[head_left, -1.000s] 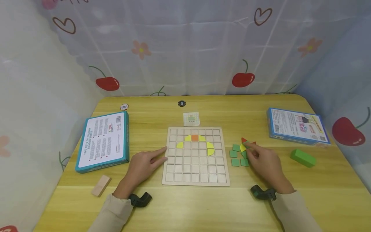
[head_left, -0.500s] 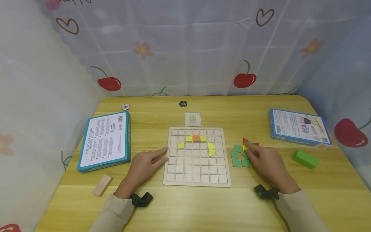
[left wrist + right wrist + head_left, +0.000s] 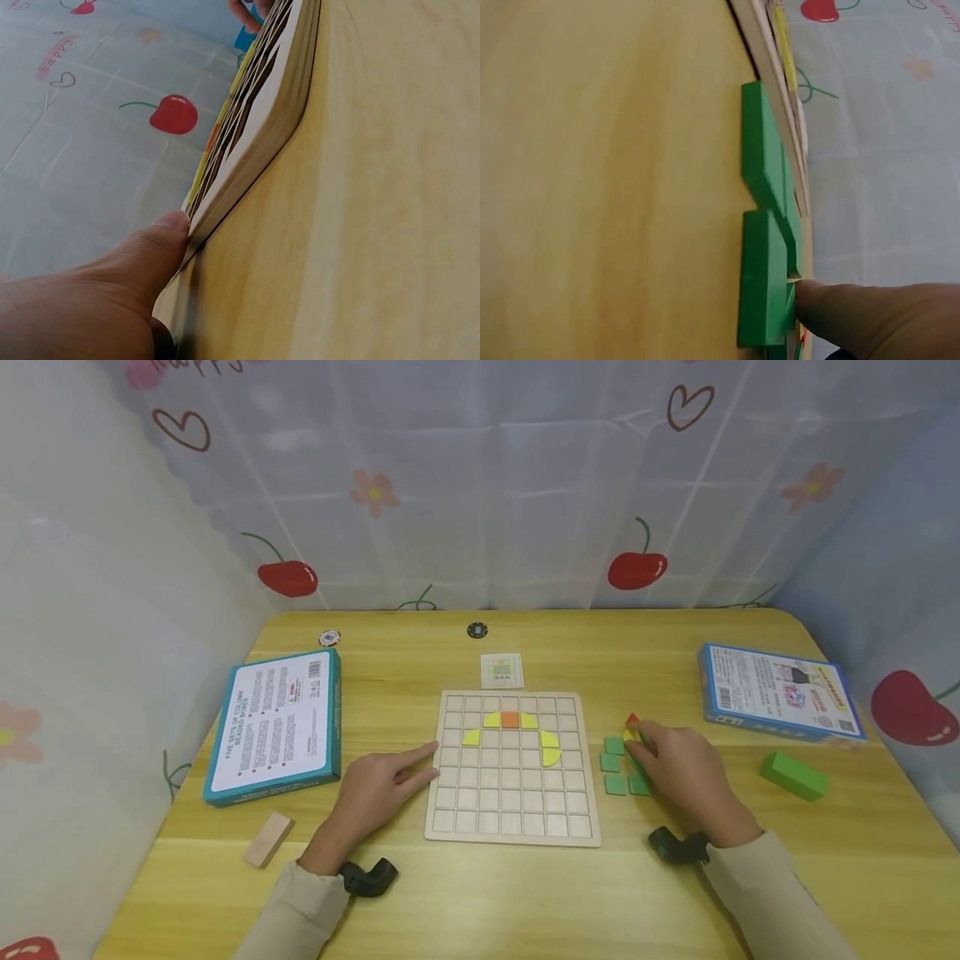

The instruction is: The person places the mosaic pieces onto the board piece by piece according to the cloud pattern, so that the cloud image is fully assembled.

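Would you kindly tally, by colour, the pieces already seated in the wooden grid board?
Yellow pieces: 5
Orange piece: 1
Total: 6

The left hand (image 3: 375, 791) lies flat, palm down, near the table's front edge, forefinger stretched straight ahead. The right hand (image 3: 682, 772) rests palm down toward the right side, fingers bent forward, fingertips pressed downward.
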Demonstrator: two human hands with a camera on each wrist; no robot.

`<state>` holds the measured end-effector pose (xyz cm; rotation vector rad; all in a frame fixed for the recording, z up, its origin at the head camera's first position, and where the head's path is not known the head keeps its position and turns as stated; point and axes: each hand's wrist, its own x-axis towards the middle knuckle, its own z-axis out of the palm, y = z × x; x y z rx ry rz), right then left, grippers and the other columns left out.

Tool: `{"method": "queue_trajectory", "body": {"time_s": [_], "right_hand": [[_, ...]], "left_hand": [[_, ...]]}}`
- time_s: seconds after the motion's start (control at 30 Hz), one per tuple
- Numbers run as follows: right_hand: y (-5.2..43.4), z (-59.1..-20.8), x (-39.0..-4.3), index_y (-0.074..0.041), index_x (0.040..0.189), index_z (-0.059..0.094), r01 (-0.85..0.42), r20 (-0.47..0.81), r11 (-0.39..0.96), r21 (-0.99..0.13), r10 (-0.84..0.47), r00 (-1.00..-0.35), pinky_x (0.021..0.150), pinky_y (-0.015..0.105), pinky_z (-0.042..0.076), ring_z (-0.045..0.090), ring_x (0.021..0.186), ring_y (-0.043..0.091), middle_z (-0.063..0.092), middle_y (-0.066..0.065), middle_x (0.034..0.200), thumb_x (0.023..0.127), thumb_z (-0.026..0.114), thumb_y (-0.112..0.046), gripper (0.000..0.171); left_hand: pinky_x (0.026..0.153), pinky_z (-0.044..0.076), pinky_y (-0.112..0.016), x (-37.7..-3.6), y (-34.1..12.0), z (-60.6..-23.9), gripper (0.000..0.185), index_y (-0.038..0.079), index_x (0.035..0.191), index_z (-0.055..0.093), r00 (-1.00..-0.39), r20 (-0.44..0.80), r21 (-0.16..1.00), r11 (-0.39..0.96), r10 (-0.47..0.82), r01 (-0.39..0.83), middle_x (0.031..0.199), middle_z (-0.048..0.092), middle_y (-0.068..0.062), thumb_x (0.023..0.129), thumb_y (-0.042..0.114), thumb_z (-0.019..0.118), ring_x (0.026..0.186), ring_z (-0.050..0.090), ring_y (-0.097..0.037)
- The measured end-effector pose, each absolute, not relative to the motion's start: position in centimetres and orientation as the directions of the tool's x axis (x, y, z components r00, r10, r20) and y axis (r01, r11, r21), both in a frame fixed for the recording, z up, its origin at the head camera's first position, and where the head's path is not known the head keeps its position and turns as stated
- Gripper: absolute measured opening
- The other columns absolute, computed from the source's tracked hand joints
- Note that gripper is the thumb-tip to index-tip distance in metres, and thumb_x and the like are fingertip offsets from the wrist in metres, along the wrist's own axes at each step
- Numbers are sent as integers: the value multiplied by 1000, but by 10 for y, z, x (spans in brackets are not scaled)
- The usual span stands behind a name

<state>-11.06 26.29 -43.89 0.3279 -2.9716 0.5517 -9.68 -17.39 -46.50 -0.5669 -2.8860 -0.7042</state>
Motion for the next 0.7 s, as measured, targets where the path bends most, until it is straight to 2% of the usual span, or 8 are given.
{"method": "queue_trajectory", "body": {"time_s": [0.23, 0.43, 0.7], "right_hand": [[268, -438, -111, -3, 119, 69, -202, 119, 920, -337, -171, -978, 47, 32, 28, 38, 50, 15, 41, -3, 56, 97, 73, -28, 33], [275, -436, -114, -6, 120, 68, -239, 80, 909, -342, -225, -971, 49, 32, 31, 40, 52, 15, 45, -4, 58, 96, 74, -24, 32], [284, -431, -120, -6, 122, 62, -281, -16, 891, -358, -306, -952, 56, 37, 45, 52, 59, 16, 61, -2, 70, 98, 72, -22, 30]], "left_hand": [[48, 25, -25, -97, -173, -464, 42, 32, 135, 68, -922, 205, 424, 819, 328, 385, 50, 29, 17, 97, 48, 69, 49, 22, 0], [48, 25, -26, -97, -173, -465, 42, 32, 135, 69, -922, 206, 423, 820, 327, 386, 50, 28, 18, 97, 48, 69, 49, 22, 0], [48, 25, -26, -96, -173, -465, 42, 32, 135, 69, -921, 211, 421, 820, 328, 388, 50, 29, 17, 97, 47, 69, 49, 22, -1]]}}
